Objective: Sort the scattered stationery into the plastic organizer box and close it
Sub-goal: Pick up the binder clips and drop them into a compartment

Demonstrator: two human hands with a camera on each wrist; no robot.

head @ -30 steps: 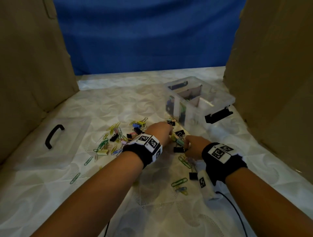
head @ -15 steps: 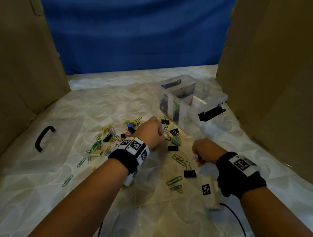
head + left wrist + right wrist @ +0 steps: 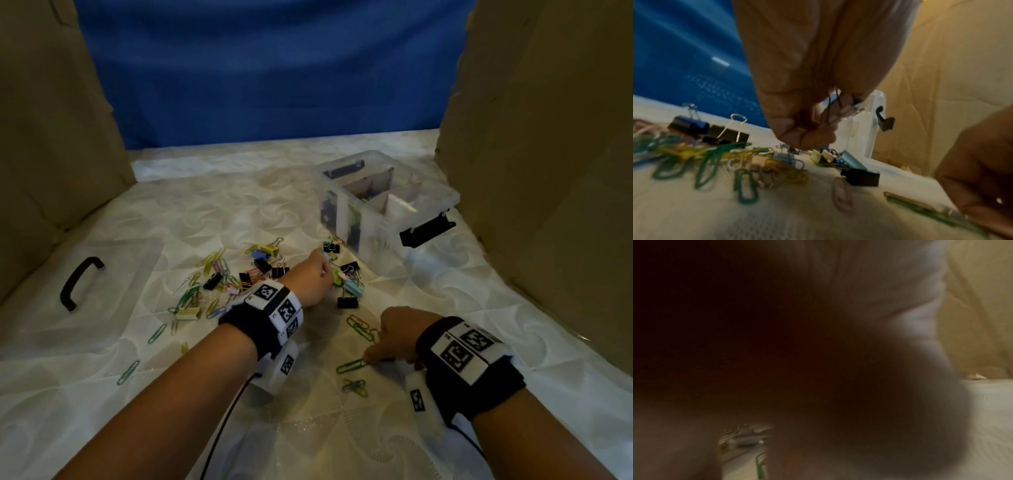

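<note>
The tabletop [image 3: 342, 428] is shown carrying the open organizer box [image 3: 442, 195] at far right, well apart from the near hands. The lid [image 3: 102, 274] lies at far left. The left hand [image 3: 310, 279] is seen closed around binder clips [image 3: 835, 112] beside the scattered pile [image 3: 233, 284]. The right hand [image 3: 399, 337], nearer the green paper clip [image 3: 351, 366], is curled with fingers touching its right end; a completed pinch cannot be told. The clip's long axis runs leftward from the fingers. No legible writing is visible, only coded wrist markers.

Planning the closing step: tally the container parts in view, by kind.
organizer box: 1
loose lid: 1
black latches: 2
black lid handle: 1
Total: 5
</note>
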